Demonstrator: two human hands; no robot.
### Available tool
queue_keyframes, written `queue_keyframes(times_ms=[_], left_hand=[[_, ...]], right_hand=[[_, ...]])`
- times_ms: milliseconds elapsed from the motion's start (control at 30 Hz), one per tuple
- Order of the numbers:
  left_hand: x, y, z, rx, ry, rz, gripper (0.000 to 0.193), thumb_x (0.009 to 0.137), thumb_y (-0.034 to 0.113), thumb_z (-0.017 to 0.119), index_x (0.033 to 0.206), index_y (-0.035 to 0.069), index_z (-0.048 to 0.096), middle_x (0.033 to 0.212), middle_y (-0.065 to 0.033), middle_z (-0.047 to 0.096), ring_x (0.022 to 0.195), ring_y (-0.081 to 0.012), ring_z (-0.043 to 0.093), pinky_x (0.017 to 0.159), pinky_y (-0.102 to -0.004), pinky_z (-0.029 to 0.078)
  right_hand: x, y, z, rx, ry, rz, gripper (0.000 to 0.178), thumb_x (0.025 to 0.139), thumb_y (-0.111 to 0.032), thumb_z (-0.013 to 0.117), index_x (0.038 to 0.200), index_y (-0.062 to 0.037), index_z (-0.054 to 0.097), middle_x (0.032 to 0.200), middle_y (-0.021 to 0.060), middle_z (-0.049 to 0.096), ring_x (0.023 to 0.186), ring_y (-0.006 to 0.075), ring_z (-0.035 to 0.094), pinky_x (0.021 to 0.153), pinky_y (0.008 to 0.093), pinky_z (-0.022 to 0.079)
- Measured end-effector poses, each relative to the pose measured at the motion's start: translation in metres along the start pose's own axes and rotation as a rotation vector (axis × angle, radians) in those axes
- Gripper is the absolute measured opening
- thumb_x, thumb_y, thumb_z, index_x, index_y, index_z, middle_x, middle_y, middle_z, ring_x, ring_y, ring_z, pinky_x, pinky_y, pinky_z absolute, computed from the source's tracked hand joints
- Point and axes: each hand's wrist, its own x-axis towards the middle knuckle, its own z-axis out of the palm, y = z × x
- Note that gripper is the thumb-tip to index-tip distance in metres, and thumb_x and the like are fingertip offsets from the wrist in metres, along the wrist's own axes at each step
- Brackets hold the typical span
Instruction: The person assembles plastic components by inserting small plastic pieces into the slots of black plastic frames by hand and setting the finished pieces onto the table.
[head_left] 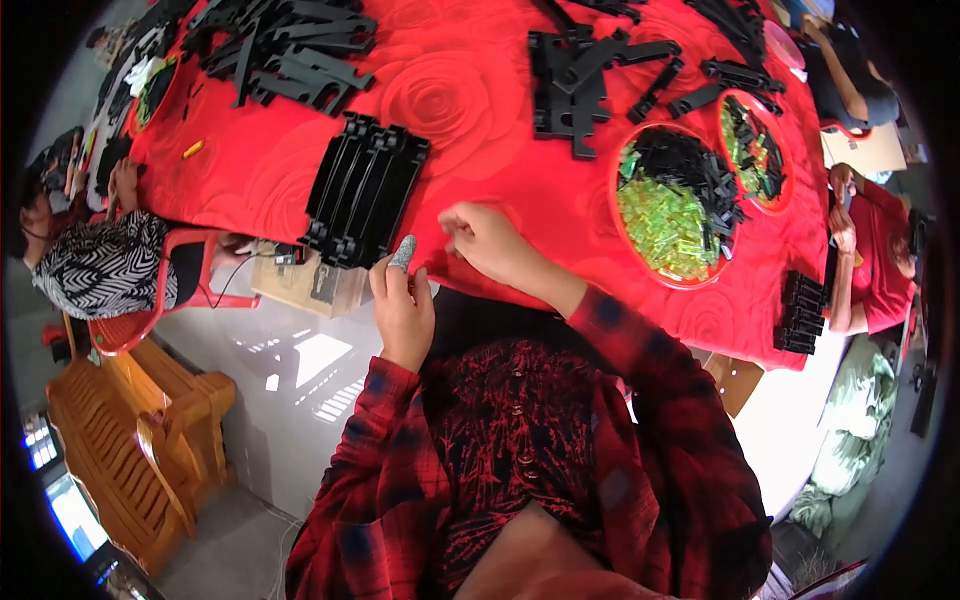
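Note:
Near the table's front edge, my left hand [404, 318] is raised with its fingers apart and a grey wrap around one fingertip. It is beside the lower right corner of a block of black slotted plastic strips [365, 190] lying side by side, and nothing shows in its grasp. My right hand [492, 243] hovers over the red cloth to the right of that block. Its fingers are loosely bent with small gaps between them, and I see no object in them. Both forearms are in red plaid sleeves.
Loose black plastic parts [300, 60] and another heap [575, 85] cover the far side. A red-rimmed basket [614, 215] holds yellow-green and black pieces; a smaller basket [791, 165] stands beside it. More black strips [801, 313] lie at the right edge. People sit on both sides.

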Motion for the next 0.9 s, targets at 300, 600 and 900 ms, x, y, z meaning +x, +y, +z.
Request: queue_keyframes(times_ms=[300, 600, 900], left_hand=[[0.14, 0.111, 0.102, -0.164, -0.151, 0.348, 0.052, 0.09, 0.012, 0.071, 0.136, -0.002, 0.051, 0.107, -0.022, 0.058, 0.098, -0.0342, 0.06, 0.082, -0.0426, 0.051], [0.22, 0.114, 0.221, 0.377, -0.119, 0.486, 0.046, 0.084, 0.006, 0.06, 0.127, -0.008, 0.055, 0.097, -0.0146, 0.067, 0.092, -0.0302, 0.064, 0.082, -0.0405, 0.052], [0.146, 0.097, 0.132, 0.263, -0.133, 0.47, 0.045, 0.089, 0.007, 0.059, 0.131, -0.009, 0.051, 0.1, -0.019, 0.058, 0.093, -0.0336, 0.055, 0.083, -0.0422, 0.047]], right_hand=[[-0.091, 0.005, -0.055, 0.107, 0.023, 0.117, 0.023, 0.091, 0.002, 0.05, 0.109, 0.0029, 0.065, 0.101, 0.0149, 0.072, 0.092, 0.0266, 0.071, 0.08, 0.0374, 0.057], [-0.098, 0.031, -0.046, 0.255, 0.098, 0.006, 0.025, 0.097, 0.006, 0.045, 0.113, 0.0037, 0.064, 0.1, 0.0105, 0.065, 0.087, 0.0174, 0.069, 0.075, 0.0297, 0.057], [-0.099, 0.02, -0.054, 0.243, 0.03, 0.065, 0.029, 0.097, 0.006, 0.043, 0.118, 0.0018, 0.062, 0.111, 0.0103, 0.066, 0.093, 0.0173, 0.069, 0.074, 0.0286, 0.058]])
